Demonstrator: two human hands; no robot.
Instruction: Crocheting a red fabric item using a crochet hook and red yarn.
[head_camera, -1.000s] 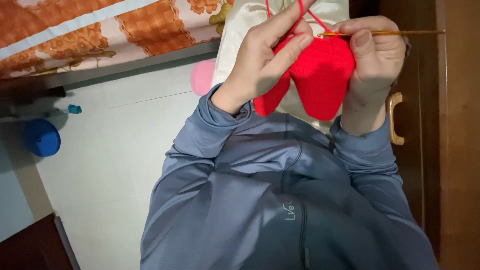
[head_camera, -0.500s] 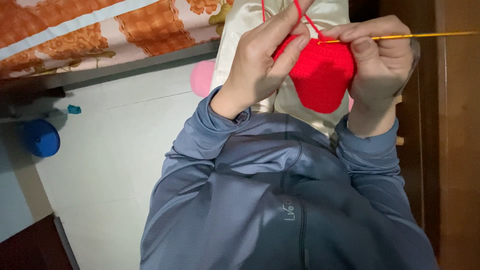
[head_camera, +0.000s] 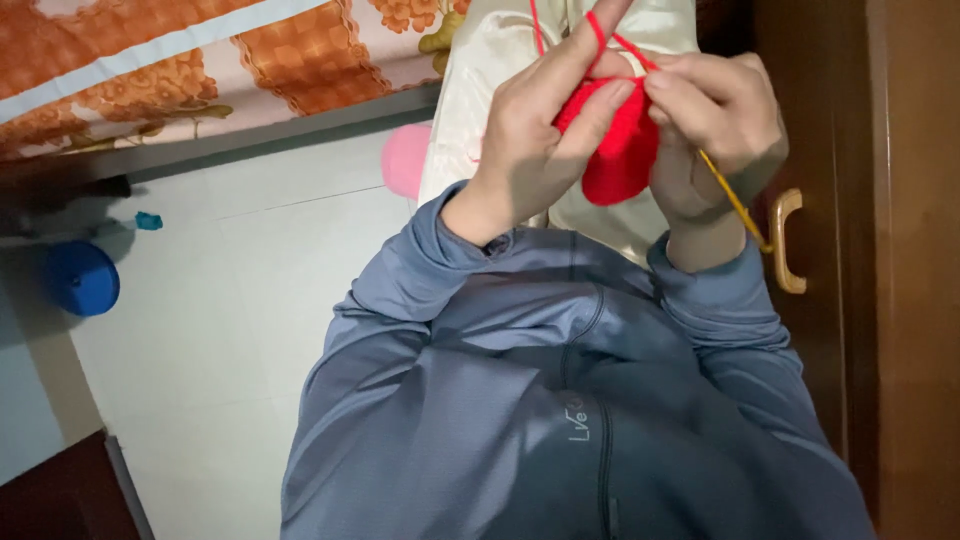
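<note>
White tiled floor (head_camera: 250, 300) fills the left side, w/ an orange-patterned bedsheet (head_camera: 200, 60) along the top and a dark wood cabinet door (head_camera: 900, 250) w/ a gold handle (head_camera: 785, 240) at right. Blue round container (head_camera: 80, 278) sits on the tiles far left; pink ball (head_camera: 405, 160) lies near the cream cloth (head_camera: 480, 80) hanging top centre. Grey-blue long-sleeve top (head_camera: 520, 400) covers the lower view. Left hand (head_camera: 535, 140) pinches the red crochet piece (head_camera: 620, 150) btwn thumb and fingers, index finger raised w/ red yarn (head_camera: 600, 30) looped over it. Right hand (head_camera: 720, 120), fingers closed tog. round a gold crochet hook (head_camera: 735, 200), touches the piece's right edge; hook shaft slants down-right past the wrist. Piece sits btwn both hands, held up in front of the cloth.
</note>
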